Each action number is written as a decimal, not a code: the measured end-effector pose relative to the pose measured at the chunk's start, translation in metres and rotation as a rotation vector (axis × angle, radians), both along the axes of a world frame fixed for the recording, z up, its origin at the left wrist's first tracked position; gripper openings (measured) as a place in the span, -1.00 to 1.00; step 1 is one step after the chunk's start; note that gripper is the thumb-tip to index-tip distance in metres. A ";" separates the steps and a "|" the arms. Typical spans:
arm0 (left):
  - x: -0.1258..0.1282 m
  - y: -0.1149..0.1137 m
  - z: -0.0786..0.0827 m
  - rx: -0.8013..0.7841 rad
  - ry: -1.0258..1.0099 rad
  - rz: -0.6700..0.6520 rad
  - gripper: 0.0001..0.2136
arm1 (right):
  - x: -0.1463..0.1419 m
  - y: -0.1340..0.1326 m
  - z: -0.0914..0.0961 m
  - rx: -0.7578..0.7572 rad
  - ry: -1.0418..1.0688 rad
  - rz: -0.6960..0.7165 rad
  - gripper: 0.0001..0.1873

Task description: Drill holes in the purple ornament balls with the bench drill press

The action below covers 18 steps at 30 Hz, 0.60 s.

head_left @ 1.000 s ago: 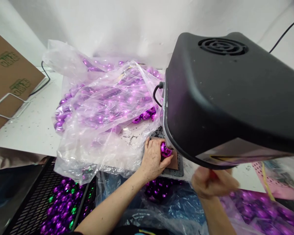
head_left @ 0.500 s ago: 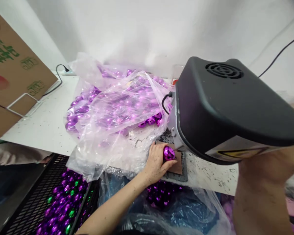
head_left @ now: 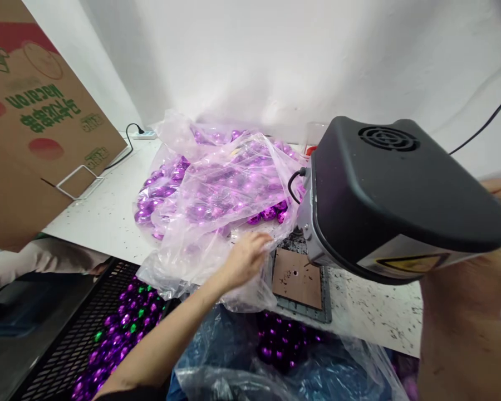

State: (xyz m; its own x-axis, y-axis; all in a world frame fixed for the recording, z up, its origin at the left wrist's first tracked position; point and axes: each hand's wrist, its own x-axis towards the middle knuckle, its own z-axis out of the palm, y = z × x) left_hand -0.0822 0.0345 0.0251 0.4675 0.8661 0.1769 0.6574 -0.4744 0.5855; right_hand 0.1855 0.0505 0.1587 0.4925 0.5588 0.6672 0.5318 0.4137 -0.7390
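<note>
My left hand [head_left: 248, 257] is at the front of a clear plastic bag [head_left: 175, 228] of shiny purple balls [head_left: 156, 192], its fingers closed on the film near the bag's right edge. Just right of it, a brown square plate [head_left: 303, 292] with a small dark hole lies bare on a grey base [head_left: 300, 313]. Above the plate juts a black handheld machine [head_left: 401, 189] with a round vent and a yellow warning label. My right hand [head_left: 490, 262] grips its rear end; the body hides most of the fingers.
Below the table's front edge, another clear bag [head_left: 334, 367] holds dark purple balls. A black mesh crate [head_left: 62, 334] with purple and green balls stands lower left. A cardboard box [head_left: 37, 139] leans at left; another person's sleeve [head_left: 45, 259] shows beneath it.
My left hand has left the plate and moved up and left onto the plastic bag. The purple ball it held on the plate is gone from there. The machine stays over the plate.
</note>
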 end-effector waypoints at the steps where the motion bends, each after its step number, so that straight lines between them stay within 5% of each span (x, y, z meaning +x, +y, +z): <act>1: -0.002 0.021 -0.003 0.049 0.125 0.102 -0.57 | 0.001 0.000 0.000 0.003 -0.012 0.002 -0.74; 5: -0.001 0.077 -0.014 0.056 0.439 0.273 -0.38 | 0.001 0.000 0.000 0.013 -0.053 -0.026 -0.75; 9: -0.001 0.093 -0.017 0.010 0.417 0.304 -0.52 | 0.002 0.002 -0.002 0.030 -0.017 0.006 -0.76; 15: -0.013 0.084 -0.014 -0.056 0.296 0.273 -0.61 | 0.002 0.001 -0.002 0.023 -0.020 -0.016 -0.77; 18: -0.017 0.054 -0.010 -0.262 -0.103 0.185 -0.56 | -0.002 -0.002 0.001 0.012 -0.014 0.000 -0.76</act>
State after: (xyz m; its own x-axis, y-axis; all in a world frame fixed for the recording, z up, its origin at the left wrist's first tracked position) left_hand -0.0993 0.0890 0.0152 0.2895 0.9569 -0.0250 0.6493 -0.1771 0.7396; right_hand 0.1837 0.0488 0.1593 0.4825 0.5509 0.6810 0.5423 0.4226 -0.7262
